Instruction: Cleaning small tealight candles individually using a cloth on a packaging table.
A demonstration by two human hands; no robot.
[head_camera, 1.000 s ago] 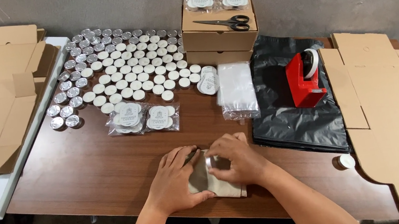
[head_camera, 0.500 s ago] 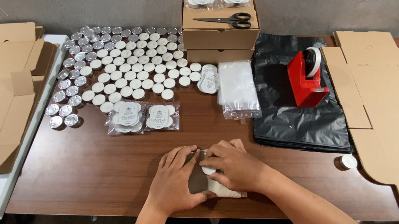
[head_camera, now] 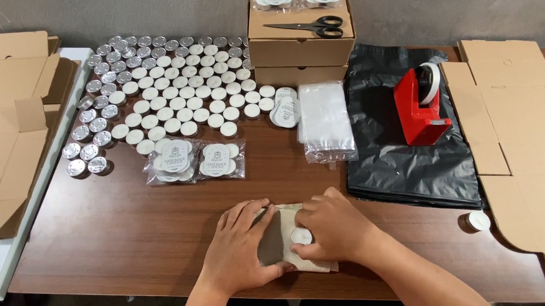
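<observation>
Both hands press a small beige pouch (head_camera: 284, 239) flat on the counter (head_camera: 119, 233) at 6 o'clock; left hand (head_camera: 240, 248) grip flat, right hand (head_camera: 334, 226) grip pinching a white tealight (head_camera: 301, 236).

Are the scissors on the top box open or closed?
Closed. The scissors lie flat on the lid of the upper cardboard box, blades together as one thin point toward the left, the two black handles side by side on the right.

at the lower middle of the frame, the left hand (head_camera: 240, 248) and right hand (head_camera: 334, 226) press a small beige pouch (head_camera: 283, 234) and a white tealight (head_camera: 301, 236) on the wooden table (head_camera: 119, 233).
</observation>
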